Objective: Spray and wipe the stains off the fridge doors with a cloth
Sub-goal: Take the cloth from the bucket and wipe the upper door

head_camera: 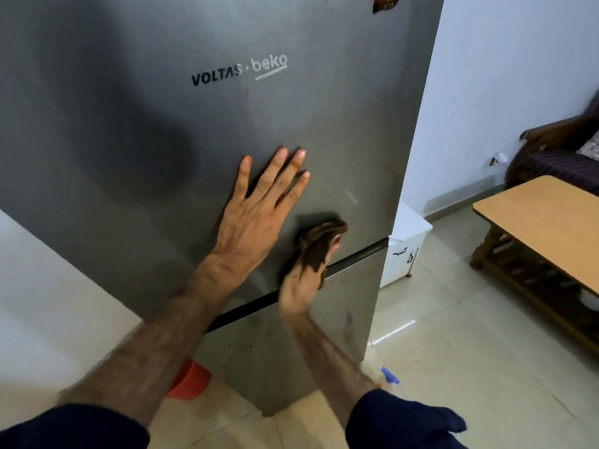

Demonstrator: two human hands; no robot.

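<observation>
Both forearms enter from the bottom edge, dark blue sleeves [398,422] pushed up and cut off by the frame. The right hand [306,280] is motion-blurred; its fingers curl around a bunched brown cloth [321,244], though how many fingers grip it cannot be made out. The cloth presses the upper fridge door [162,140] just above the dark gap [353,257] that divides it from the lower fridge door [291,345]. The left hand [259,209] lies flat on the upper door beside the cloth, fingers straight and spread, the thumb set well apart.

Both doors are brushed grey metal. Small dark specks and a smear show on the lower door, below the right wrist. A pale streak sits right of the left fingertips. Above them reads the "VOLTAS beko" logo [240,69]; a magnet [385,3] is cropped at the top.

Partly hidden behind the right forearm, a spray bottle [389,377] stands on the tiled floor [453,351]. An orange object [189,380] is half concealed at the fridge base. Further right stand a wooden table [544,215] and a dark sofa [557,157], with open floor between them and the fridge edge.
</observation>
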